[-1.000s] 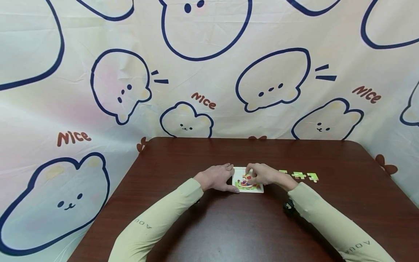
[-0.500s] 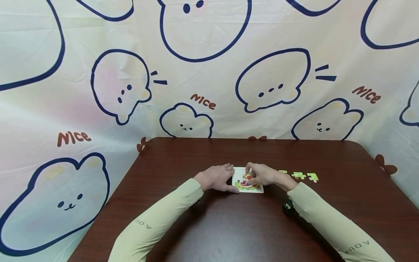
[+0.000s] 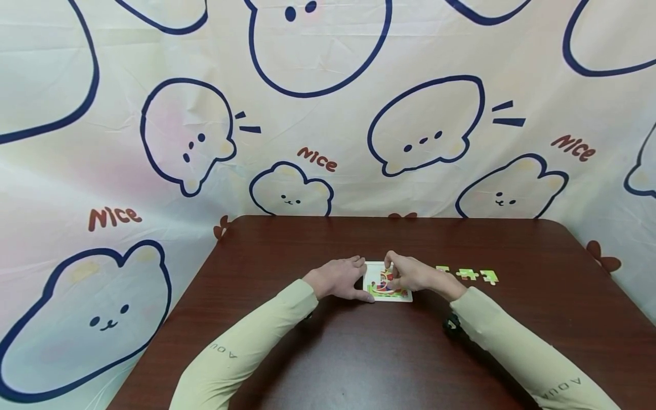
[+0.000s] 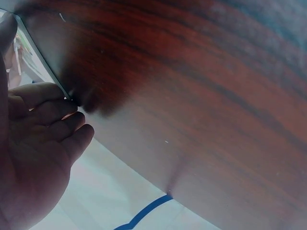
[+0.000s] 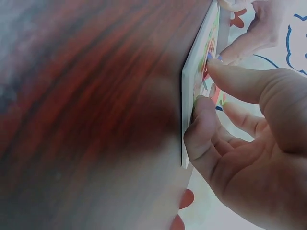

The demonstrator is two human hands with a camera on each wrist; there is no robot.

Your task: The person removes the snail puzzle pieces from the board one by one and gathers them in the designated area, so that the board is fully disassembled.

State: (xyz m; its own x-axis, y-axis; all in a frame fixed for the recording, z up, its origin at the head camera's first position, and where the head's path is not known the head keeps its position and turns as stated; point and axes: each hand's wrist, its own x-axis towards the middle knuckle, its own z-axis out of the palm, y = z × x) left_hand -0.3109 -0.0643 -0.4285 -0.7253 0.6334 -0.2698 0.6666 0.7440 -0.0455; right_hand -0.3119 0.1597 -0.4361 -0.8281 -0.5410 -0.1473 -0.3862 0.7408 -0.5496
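A white-framed jigsaw puzzle board [image 3: 390,297] with a coloured picture lies flat on the table. My left hand [image 3: 340,278] rests along its left edge, fingers at the far corner and thumb at the near one. In the left wrist view, the left fingers [image 4: 72,117] touch the board's corner, loosely extended. My right hand [image 3: 414,273] is over the board, thumb and fingers bent down onto the picture. The right wrist view has a small red and green puzzle piece [image 5: 218,93] between the right thumb and fingers, mostly hidden by them.
Several loose green-yellow puzzle pieces [image 3: 467,274] lie in a row to the right of the board, one partly behind the right wrist. The dark brown table [image 3: 338,347] ends at a patterned curtain [image 3: 353,131].
The right index finger has lifted slightly over the board, and the right hand has otherwise stayed in place. The left hand and the board have not moved.
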